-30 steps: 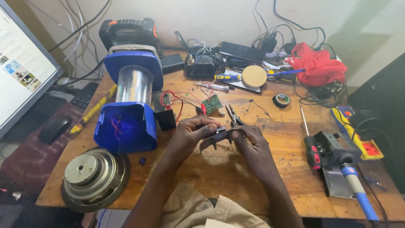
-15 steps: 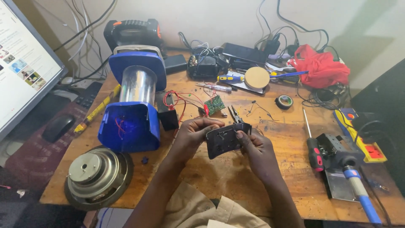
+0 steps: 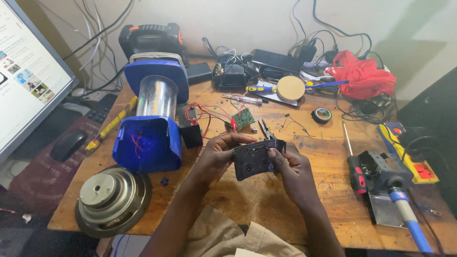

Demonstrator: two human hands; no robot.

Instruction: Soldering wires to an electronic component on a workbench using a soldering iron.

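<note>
Black plastic panel point(image 3: 254, 159), a flat rectangular piece with small holes in its face, sits held up between both hands above the middle of the wooden counter point(image 3: 247, 200), toward its near edge. The left hand point(image 3: 216, 154) grips the panel's left end, its fingers point(image 3: 233, 139) curled over the top edge and clamped on the plastic. The right hand point(image 3: 293, 169) holds the right end, fingers closed on it too, with one fingertip pressed on the panel's face.

Just behind the panel lie a pair of small pliers point(image 3: 266, 131) and a green circuit board point(image 3: 243, 118) with red wires point(image 3: 204, 112) running toward a small black block point(image 3: 191, 128). To the left of the hands stands a blue lantern body with a clear cylinder point(image 3: 151, 119), laid toward the counter's left side, and at the near left corner rests a round grey loudspeaker with a metal magnet point(image 3: 110, 200) (it overhangs the edge a little).

Toward the right edge lie a red-handled screwdriver point(image 3: 353, 164), a metal soldering-iron stand point(image 3: 383, 190) and a blue-handled soldering iron point(image 3: 407, 216). A roll of black tape point(image 3: 322, 115) sits further back. Along the far edge are a round wooden disc point(image 3: 291, 88), a crumpled red cloth point(image 3: 362, 76) and a black and orange torch point(image 3: 150, 40). A computer monitor point(image 3: 24, 81) stands off the left side.
</note>
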